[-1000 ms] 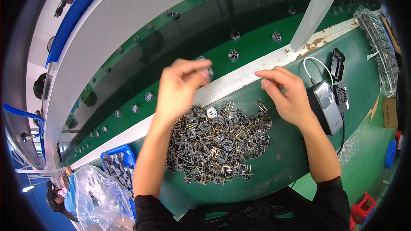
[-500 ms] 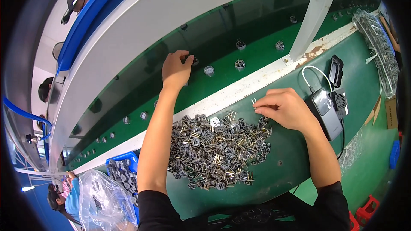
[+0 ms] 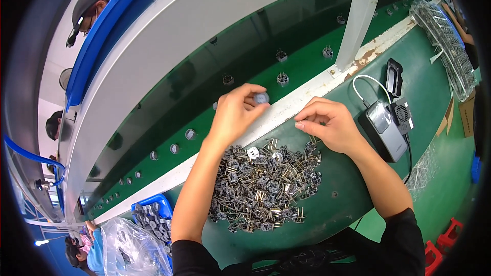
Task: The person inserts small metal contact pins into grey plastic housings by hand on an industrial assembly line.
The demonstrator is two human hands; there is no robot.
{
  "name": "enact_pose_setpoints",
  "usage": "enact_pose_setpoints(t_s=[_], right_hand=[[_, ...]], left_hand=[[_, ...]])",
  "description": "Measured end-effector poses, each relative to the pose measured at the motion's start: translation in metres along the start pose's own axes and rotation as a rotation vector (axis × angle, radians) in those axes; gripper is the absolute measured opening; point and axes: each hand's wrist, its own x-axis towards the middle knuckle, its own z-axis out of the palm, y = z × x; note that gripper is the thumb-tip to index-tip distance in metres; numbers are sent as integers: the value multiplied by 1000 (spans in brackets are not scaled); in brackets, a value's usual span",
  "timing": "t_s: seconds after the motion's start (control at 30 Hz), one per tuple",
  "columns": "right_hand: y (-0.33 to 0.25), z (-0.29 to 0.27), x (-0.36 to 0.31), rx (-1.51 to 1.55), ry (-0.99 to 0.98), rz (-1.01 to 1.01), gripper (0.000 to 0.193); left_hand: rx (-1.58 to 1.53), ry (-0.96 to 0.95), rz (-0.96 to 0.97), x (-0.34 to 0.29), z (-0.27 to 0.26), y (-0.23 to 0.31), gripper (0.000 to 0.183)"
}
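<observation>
My left hand (image 3: 236,113) grips a round grey plastic part (image 3: 261,98) between thumb and fingers, above the white rail beside the conveyor belt. To its right, my right hand (image 3: 330,125) is closed in a pinch over the green table. Whatever sits between those fingertips is too small to make out. Below both hands lies a big pile of small dark plug inserts with brass pins (image 3: 266,189). One white round insert (image 3: 253,153) rests on top of the heap.
Several round parts stand on the green belt (image 3: 307,66) beyond the white rail (image 3: 307,89). At right are a power bank (image 3: 383,130) with a white cable and a black case (image 3: 393,77). A blue bin (image 3: 164,205) of grey parts and a clear plastic bag (image 3: 130,250) sit lower left.
My left hand has come from over the belt toward my right hand, now with the round grey part. Thin pins showed at my right fingertips before; they are no longer distinct.
</observation>
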Motion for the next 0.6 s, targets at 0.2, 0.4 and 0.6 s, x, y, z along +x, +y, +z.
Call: enact_pose_setpoints(t_s=[0.2,0.4,0.6], right_hand=[[-5,15,-4,-75,163,-203,15],[-9,24,-4,-328,240,-401,14],[-12,27,-5,-426,208,-476,17]], left_hand=[[-337,-56,71,-44,17,26,39],[-392,-123,9,-54,22,30,38],[-420,-146,-28,-56,26,24,38]])
